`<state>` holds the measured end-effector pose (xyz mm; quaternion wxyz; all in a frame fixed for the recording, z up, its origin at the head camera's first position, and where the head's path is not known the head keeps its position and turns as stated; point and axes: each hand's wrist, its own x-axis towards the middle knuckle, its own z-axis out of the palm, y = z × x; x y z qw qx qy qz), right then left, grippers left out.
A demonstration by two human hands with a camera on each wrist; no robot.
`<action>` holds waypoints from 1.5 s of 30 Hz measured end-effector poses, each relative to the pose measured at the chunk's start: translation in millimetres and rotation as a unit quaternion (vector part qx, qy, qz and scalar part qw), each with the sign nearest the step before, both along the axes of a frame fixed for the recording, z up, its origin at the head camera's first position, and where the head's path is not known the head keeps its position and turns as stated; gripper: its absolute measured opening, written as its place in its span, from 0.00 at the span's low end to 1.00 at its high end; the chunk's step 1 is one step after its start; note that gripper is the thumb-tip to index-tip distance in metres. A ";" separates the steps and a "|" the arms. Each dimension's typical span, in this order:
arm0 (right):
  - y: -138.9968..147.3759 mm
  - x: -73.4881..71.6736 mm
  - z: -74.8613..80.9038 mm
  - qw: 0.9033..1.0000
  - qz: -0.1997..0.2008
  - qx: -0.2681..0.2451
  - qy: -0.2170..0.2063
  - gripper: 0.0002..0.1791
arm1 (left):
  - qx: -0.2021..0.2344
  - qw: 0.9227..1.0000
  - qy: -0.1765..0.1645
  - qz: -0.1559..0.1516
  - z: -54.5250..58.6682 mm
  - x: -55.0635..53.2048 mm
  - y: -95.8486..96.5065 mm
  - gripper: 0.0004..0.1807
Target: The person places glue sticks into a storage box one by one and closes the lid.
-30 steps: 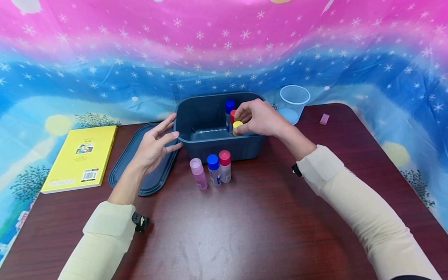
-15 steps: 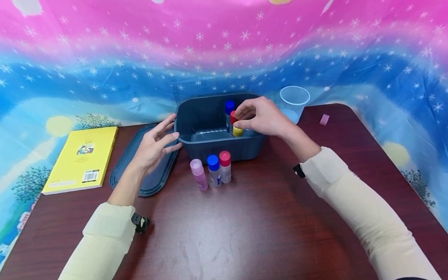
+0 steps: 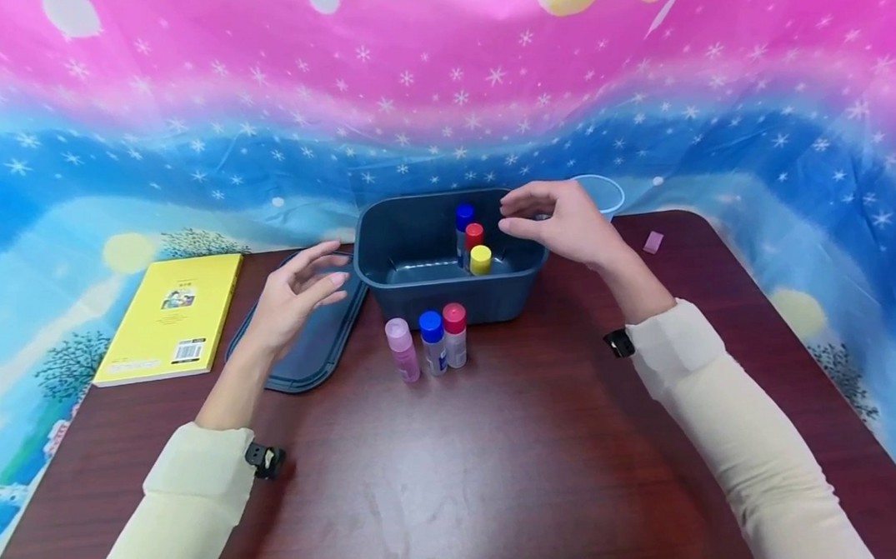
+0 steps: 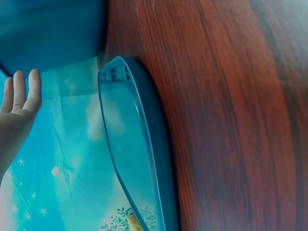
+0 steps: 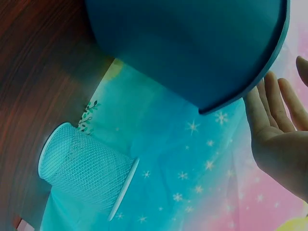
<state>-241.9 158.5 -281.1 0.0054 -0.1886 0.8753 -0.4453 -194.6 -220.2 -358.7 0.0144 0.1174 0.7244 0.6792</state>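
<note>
A dark blue-grey plastic box [image 3: 449, 303] stands at the back middle of the table. Inside it, towards the right end, are a blue-capped bottle [image 3: 463, 215], a red-capped bottle [image 3: 474, 235] and a yellow-capped bottle [image 3: 480, 260]. My right hand [image 3: 566, 224] hovers over the box's right end, fingers loosely bent and holding nothing. Left of the box, my left hand [image 3: 293, 303] hangs above the lid, empty and apart from the rim. In front of the box stand a pink bottle [image 3: 403, 353], another blue-capped bottle [image 3: 433, 347] and another red-capped bottle [image 3: 456, 339].
The box's flat lid [image 3: 312, 348] lies to its left, beside a yellow book [image 3: 172, 325]. A pale blue mesh cup [image 5: 89, 166] stands right of the box, partly hidden by my right hand in the head view. A small pink block [image 3: 652, 242] lies farther right.
My right hand has let go of the yellow-capped bottle, which stays in the box, and moved right and up. My left hand has come off the box's left rim and drawn back left.
</note>
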 end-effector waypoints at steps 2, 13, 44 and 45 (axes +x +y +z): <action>3.8 -0.8 0.0 1.000 -0.003 -0.005 0.000 0.21 | -0.009 1.000 0.009 0.000 0.6 1.8 -1.8 0.27; 24.4 -6.7 -4.9 0.999 -0.045 -0.012 -0.010 0.23 | -0.072 0.995 0.048 -0.044 1.8 8.1 -2.1 0.15; 48.1 -39.8 -40.7 0.936 -0.053 -0.260 -0.233 0.26 | -0.133 0.965 -0.006 -0.227 7.1 13.6 27.0 0.26; 48.3 -40.0 -41.2 0.934 -0.055 -0.261 -0.235 0.26 | -0.136 0.964 -0.007 -0.227 7.0 13.4 27.8 0.26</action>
